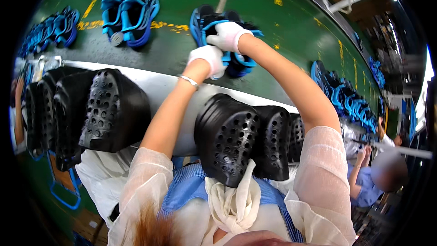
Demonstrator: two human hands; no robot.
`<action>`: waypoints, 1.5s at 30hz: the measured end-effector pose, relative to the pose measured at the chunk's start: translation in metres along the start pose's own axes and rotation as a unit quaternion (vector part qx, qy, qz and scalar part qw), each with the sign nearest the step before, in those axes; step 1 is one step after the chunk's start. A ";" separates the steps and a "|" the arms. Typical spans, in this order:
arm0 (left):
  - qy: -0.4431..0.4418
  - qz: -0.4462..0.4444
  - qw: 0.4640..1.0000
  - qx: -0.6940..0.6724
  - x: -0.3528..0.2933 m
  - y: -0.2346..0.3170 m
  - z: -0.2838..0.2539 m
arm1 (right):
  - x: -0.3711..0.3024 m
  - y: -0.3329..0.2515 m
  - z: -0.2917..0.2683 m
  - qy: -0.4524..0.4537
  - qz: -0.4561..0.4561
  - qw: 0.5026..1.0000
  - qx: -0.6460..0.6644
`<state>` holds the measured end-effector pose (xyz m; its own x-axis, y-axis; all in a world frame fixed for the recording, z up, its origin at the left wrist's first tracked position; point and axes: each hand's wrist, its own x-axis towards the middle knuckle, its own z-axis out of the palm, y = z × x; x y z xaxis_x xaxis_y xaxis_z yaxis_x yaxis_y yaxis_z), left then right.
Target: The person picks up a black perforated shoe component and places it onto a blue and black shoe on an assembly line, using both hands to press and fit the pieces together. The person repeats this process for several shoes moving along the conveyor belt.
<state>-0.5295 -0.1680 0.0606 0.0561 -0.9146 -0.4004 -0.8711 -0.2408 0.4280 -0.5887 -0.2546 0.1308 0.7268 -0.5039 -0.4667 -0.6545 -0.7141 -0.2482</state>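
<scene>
My right hand, in a white glove with a pink cuff, is closed on the upper part of a blue and black shoe on the green belt. Just nearer, my left hand, gloved alike, is closed at the near side of the same pair. A second shoe of the pair shows to the right of my left hand. Under that hand a round greyish disc partly shows. The fingertips of both hands are hidden by the gloves' backs and the shoes.
Another pair of blue shoes with a round disc stands to the left, with more rows beyond and others at right. Black perforated blocks line the belt's pale near edge. A co-worker sits at right.
</scene>
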 end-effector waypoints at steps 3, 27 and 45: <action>0.048 -0.014 0.998 -0.037 -0.003 0.004 0.000 | -0.051 0.025 -0.001 0.093 -0.094 0.991 0.001; 0.528 0.089 0.841 0.080 -0.046 -0.006 0.009 | -0.513 0.274 0.158 0.377 0.496 0.780 0.053; 0.530 0.085 0.843 -0.035 -0.052 0.028 0.025 | -0.502 0.285 0.172 0.384 0.429 0.817 -0.038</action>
<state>-0.5688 -0.1191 0.0729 0.3701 -0.7052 0.6047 -0.8817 -0.0617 0.4678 -1.1759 -0.1212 0.1487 -0.0581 -0.9700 0.2361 -0.9978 0.0492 -0.0434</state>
